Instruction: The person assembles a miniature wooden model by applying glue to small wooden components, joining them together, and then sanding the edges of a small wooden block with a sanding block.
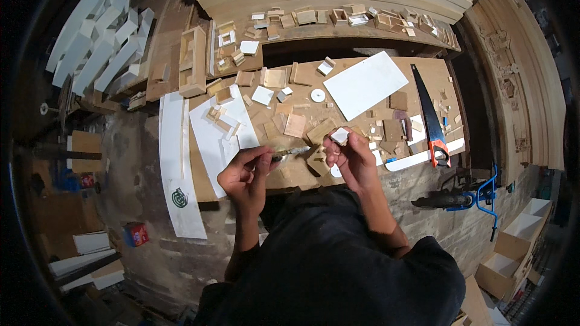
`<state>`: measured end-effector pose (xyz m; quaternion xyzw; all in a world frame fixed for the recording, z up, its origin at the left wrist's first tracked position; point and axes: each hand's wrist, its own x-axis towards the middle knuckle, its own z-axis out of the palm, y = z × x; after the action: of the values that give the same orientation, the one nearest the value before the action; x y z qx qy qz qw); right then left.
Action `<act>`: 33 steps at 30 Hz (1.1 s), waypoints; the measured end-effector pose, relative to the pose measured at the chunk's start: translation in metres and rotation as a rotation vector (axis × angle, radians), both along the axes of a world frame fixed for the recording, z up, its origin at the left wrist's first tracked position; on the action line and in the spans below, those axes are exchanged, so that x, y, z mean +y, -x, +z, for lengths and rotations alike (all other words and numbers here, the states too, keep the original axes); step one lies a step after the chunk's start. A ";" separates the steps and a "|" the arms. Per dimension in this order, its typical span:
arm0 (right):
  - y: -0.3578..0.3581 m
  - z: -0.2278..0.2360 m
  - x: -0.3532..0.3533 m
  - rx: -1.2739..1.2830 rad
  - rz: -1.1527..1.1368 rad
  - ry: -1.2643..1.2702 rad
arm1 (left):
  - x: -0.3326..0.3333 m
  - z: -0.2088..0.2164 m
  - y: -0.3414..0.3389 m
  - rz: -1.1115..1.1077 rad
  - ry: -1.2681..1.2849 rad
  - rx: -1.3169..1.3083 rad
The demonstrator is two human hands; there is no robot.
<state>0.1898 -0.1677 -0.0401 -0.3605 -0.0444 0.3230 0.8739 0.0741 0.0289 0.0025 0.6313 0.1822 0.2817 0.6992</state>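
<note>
Right hand (353,160), 5 o'clock of white disc (318,95): fingertips pinch small white-faced block (339,136) above workbench (435,72). Left hand (244,175), at 9 o'clock: fingers pressed around slim tool (290,153), tip toward block. Advisable: steady block, short light strokes, fingertips clear of tip.

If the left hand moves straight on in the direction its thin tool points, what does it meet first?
Probably the small wooden piece under the right hand; the left hand aims its tool rightward at it, though depth is unclear.
</note>
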 end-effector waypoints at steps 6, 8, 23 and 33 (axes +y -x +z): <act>0.013 0.038 0.014 -0.032 0.064 -0.148 | -0.016 0.029 0.006 -0.008 0.071 -0.112; 0.018 0.044 0.016 -0.025 0.070 -0.171 | -0.018 0.034 0.006 -0.021 0.056 -0.151; 0.031 0.053 0.012 -0.035 0.100 -0.214 | -0.028 0.048 0.015 -0.036 -0.072 -0.195; 0.035 0.053 0.009 -0.071 0.089 -0.205 | -0.034 0.048 0.015 -0.008 -0.112 -0.201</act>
<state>0.1552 -0.1583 0.0132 -0.2779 -0.1240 0.3424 0.8889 0.0586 -0.0048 0.0508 0.6385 0.0926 0.3507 0.6787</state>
